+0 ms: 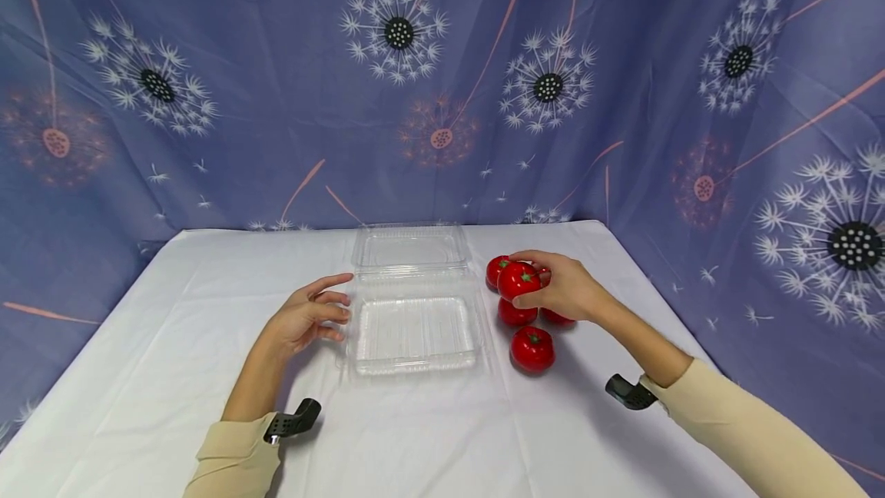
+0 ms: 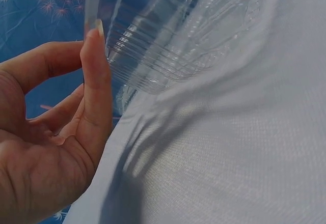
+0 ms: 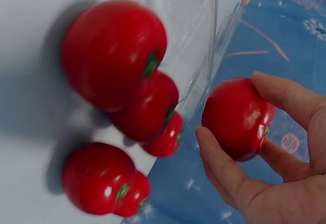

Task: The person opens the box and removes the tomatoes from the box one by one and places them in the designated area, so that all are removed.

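Observation:
My right hand (image 1: 563, 287) grips a red tomato (image 1: 518, 281) with a green stem. The right wrist view shows this tomato (image 3: 237, 119) between thumb and fingers, raised off the table beside the others. Below and around the hand lie several more tomatoes, one of them the nearest tomato (image 1: 532, 350). At the left side of an opened clear plastic container (image 1: 418, 366) is my left hand (image 1: 300, 321), its fingers loosely bent and spread. In the left wrist view, a fingertip (image 2: 96, 38) is right at the container's ribbed side (image 2: 145, 56).
The container's lid (image 1: 412, 248) lies folded back toward the rear table edge. A white cloth (image 1: 429, 436) covers the table. Behind it and along the sides hangs a blue curtain (image 1: 290, 98) with dandelion prints.

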Motion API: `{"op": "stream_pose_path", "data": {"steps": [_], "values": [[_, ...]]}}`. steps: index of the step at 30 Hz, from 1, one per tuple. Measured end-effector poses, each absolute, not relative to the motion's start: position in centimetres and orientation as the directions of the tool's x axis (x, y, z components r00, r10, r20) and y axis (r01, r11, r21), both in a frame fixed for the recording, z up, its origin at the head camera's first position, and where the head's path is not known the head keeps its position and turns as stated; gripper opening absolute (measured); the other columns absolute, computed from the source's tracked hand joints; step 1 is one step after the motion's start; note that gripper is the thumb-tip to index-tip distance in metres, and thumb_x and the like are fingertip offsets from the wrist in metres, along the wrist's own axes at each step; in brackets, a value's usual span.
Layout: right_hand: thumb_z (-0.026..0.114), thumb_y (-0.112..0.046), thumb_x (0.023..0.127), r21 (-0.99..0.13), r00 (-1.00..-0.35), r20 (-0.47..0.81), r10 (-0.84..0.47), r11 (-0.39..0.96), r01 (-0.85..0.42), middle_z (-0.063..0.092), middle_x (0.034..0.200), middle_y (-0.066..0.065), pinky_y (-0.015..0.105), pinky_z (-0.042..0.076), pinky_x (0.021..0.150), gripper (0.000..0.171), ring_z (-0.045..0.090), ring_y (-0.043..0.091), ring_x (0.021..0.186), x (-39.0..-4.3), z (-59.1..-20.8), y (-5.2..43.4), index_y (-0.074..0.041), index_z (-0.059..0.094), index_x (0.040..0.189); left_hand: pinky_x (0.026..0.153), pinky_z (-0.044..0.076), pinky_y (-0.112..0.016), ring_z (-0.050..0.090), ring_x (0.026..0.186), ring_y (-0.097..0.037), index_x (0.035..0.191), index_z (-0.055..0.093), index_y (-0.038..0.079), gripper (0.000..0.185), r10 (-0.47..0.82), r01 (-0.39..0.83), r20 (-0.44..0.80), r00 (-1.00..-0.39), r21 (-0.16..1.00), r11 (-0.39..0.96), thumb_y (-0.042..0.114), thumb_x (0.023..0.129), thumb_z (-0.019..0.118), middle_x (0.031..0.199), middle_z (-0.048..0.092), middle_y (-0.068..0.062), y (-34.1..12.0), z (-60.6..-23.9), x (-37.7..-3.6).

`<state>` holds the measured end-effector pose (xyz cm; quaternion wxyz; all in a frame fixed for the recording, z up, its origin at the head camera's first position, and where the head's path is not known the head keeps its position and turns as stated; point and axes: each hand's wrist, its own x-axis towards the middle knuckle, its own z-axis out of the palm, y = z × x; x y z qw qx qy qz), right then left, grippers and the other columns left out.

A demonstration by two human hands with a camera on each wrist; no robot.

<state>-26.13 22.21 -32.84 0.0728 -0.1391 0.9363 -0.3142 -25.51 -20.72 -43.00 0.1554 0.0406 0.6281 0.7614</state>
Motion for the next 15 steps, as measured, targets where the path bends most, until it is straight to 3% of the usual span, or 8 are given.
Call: {"op": "stream_pose_path", "data": {"steps": [4, 10, 15], "values": [[0.084, -0.026, 0.082, -0.589, -0.951, -0.033, -0.306, 0.775, -0.229, 0.059, 0.135, 0.018, 0.047, 0.061, 0.086, 0.07, 0.057, 0.041, 0.12, -26.1, -32.9, 23.6, -0.016, 0.055, 0.145, 0.059, 0.062, -0.031, 0.065, 0.075, -0.012, 0.154, 0.04, 0.008, 0.072, 0.284, -0.187, -0.134, -0.949, 0.968, -0.168, -0.01, 0.088, 0.063, 0.105, 0.058, -0.006, -20.9, -42.9, -25.5], [0.085, -0.026, 0.08, -0.574, -0.958, -0.028, -0.285, 0.79, -0.218, 0.06, 0.129, 0.018, 0.038, 0.062, 0.077, 0.069, 0.057, 0.04, 0.116, -25.8, -33.3, 25.5, -0.015, 0.058, 0.142, 0.06, 0.062, -0.031, 0.065, 0.075, -0.012, 0.144, 0.052, 0.017, 0.063, 0.291, -0.182, -0.126, -0.949, 0.968, -0.175, -0.009, 0.088, 0.064, 0.105, 0.059, -0.005, -21.0, -42.9, -25.4], [0.085, -0.027, 0.08, -0.532, -0.952, -0.029, -0.304, 0.811, -0.243, 0.061, 0.125, 0.021, 0.037, 0.062, 0.076, 0.065, 0.061, 0.038, 0.11, -25.4, -33.3, 27.0, -0.014, 0.061, 0.138, 0.059, 0.062, -0.03, 0.065, 0.076, -0.012, 0.151, 0.045, 0.011, 0.068, 0.301, -0.182, -0.122, -0.946, 0.967, -0.18, -0.01, 0.088, 0.063, 0.106, 0.059, -0.006, -20.9, -42.9, -25.5]]}}
